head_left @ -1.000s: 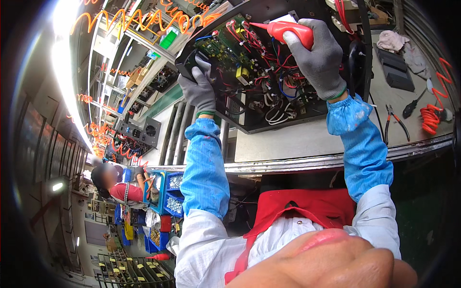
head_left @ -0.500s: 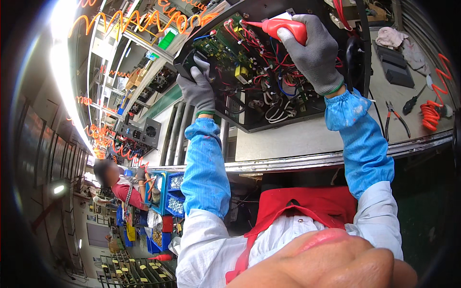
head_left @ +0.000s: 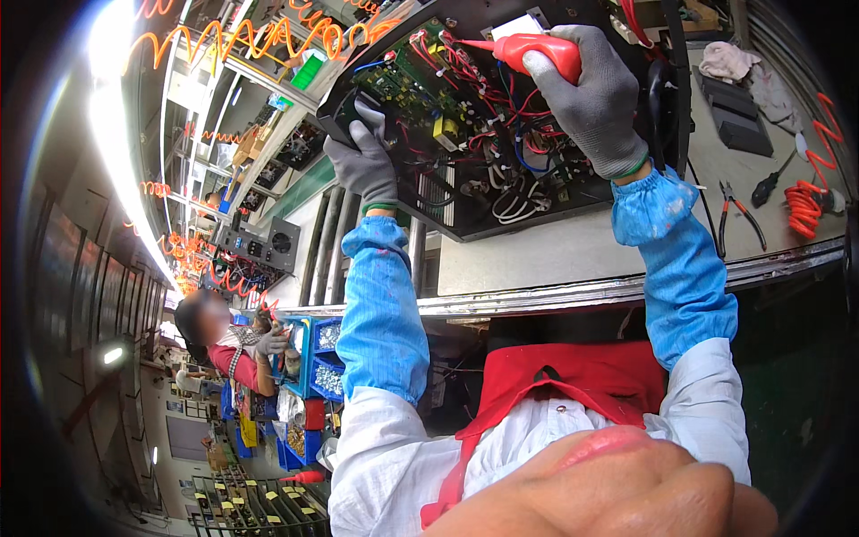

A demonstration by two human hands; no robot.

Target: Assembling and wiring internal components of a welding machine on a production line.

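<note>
My right hand (head_left: 601, 103), in a grey glove, is wrapped round a red squeeze bottle (head_left: 548, 54). The bottle lies nearly level, its thin nozzle pointing left over red and white wires (head_left: 440, 55) inside an open black metal case (head_left: 573, 202). Green circuit boards (head_left: 394, 98), a yellow component (head_left: 445, 132) and bundled cables (head_left: 521, 199) fill the case. At the case's left side, my gloved left hand (head_left: 365, 163) is closed on the edge, the thumb showing and the other fingertips partly hidden. Whether the nozzle touches anything I cannot tell.
Pliers (head_left: 741, 219), a screwdriver (head_left: 765, 190), a black panel (head_left: 735, 116), a rag (head_left: 729, 64) and an orange coiled hose (head_left: 803, 213) lie right on the bench. Left are rollers (head_left: 333, 251), another black case (head_left: 279, 246), blue parts bins (head_left: 327, 380) and a co-worker (head_left: 234, 349).
My right hand and the bottle have shifted slightly right, and my left hand slightly left with the case edge. The co-worker at left has turned, with a gloved hand now showing near the bins.
</note>
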